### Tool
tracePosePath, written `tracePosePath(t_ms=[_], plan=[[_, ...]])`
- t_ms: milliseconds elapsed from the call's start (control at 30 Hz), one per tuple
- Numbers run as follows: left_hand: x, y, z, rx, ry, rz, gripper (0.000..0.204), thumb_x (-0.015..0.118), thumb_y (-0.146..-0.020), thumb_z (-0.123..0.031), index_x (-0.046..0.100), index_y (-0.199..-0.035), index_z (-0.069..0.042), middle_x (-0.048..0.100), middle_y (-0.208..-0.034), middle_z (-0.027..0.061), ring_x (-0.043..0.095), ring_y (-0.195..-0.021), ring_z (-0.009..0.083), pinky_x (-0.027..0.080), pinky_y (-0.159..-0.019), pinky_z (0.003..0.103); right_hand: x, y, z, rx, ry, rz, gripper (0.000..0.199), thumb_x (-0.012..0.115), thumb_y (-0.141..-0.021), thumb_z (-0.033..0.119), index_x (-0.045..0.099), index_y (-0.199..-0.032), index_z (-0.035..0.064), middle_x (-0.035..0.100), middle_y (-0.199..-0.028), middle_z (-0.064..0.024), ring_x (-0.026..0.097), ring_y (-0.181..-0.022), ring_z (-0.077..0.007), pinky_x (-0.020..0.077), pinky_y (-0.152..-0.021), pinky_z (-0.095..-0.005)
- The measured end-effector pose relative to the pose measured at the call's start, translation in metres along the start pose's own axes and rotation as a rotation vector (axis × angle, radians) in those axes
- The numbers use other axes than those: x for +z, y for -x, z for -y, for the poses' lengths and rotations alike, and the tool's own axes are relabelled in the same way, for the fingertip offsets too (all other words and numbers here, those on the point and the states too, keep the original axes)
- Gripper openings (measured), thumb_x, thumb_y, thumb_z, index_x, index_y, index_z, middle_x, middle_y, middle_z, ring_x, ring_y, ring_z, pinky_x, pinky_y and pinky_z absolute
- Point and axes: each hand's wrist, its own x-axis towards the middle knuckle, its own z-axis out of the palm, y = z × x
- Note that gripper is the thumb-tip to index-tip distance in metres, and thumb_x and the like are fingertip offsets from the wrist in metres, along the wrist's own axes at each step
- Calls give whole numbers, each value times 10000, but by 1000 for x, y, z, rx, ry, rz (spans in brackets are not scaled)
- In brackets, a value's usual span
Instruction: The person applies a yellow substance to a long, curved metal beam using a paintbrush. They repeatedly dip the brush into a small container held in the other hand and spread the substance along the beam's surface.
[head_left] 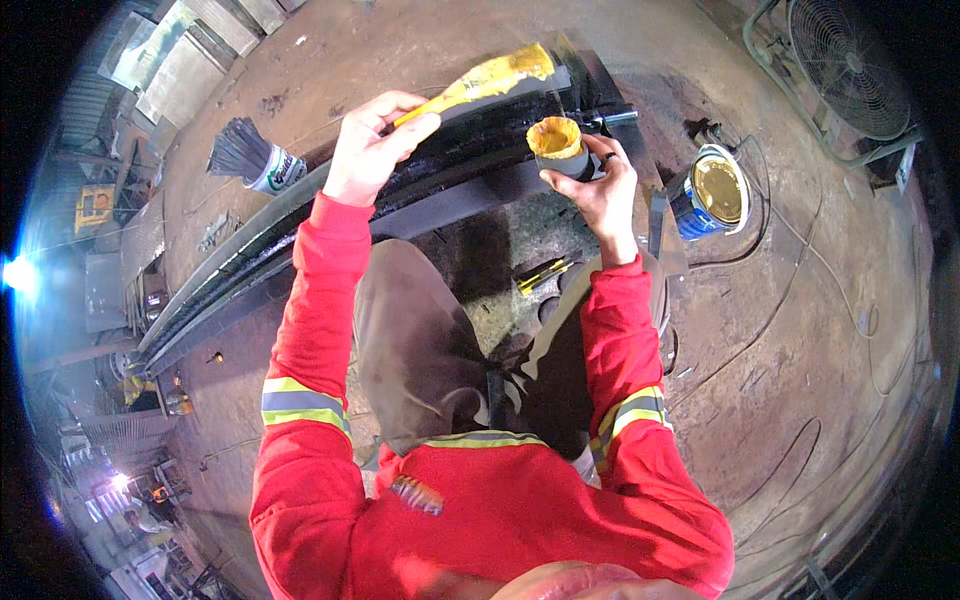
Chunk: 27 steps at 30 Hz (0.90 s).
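Note:
My left hand (378, 147) is closed round the thin handle of a paintbrush (480, 82), which is thickly coated with yellow paint and points up to the right. My right hand (600, 192) grips a small grey cup (560, 163) from its right side, thumb in front. Yellow paint covers the cup's rim and inside. The brush's broad end is above the cup and apart from it. Below both hands lies a long black steel beam (430, 200), running from the lower left to the upper right. My knees are bent close to it.
To the right stands a blue and white bucket (690, 208) with a yellowish top. Dark rods fill a white bucket (275, 172) beyond the beam. A yellow-handled tool (543, 277) lies between my knees. A large fan (850, 70) stands far right; cables (770, 325) cross the floor.

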Motion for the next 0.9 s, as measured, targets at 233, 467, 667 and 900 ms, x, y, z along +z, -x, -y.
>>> tracePosePath(t_ms=[233,467,667,900], plan=[[24,16,39,-111,-233,-57,213,772,-862,-126,682,-1018,-12,686,-877,12,597,-818,73,479,-766,241,2,-3,3,77,64,-48,636,946,-533,263,708,-1055,-12,684,-1046,-151,681,-954,-284,542,-859,-376],[38,15,56,-62,-126,-283,216,778,-848,-84,671,-1013,4,691,-890,15,619,-831,92,491,-782,245,-12,-5,-17,129,114,-175,610,941,-554,254,705,-1037,-33,686,-1032,-148,675,-960,-271,528,-882,-368],[77,-6,90,-154,-324,-100,207,704,-903,-190,694,-944,13,681,-749,87,627,-686,142,504,-644,297,-28,-5,-32,270,161,-304,597,943,-571,259,704,-1029,-41,684,-1022,-166,675,-941,-274,527,-859,-364],[125,-75,132,-476,-215,-225,277,642,-959,-271,601,-766,-76,473,-560,-46,372,-369,68,269,-331,268,-24,-5,-37,274,112,-315,626,946,-567,279,703,-1040,-53,687,-1012,-178,684,-923,-284,531,-856,-368]])
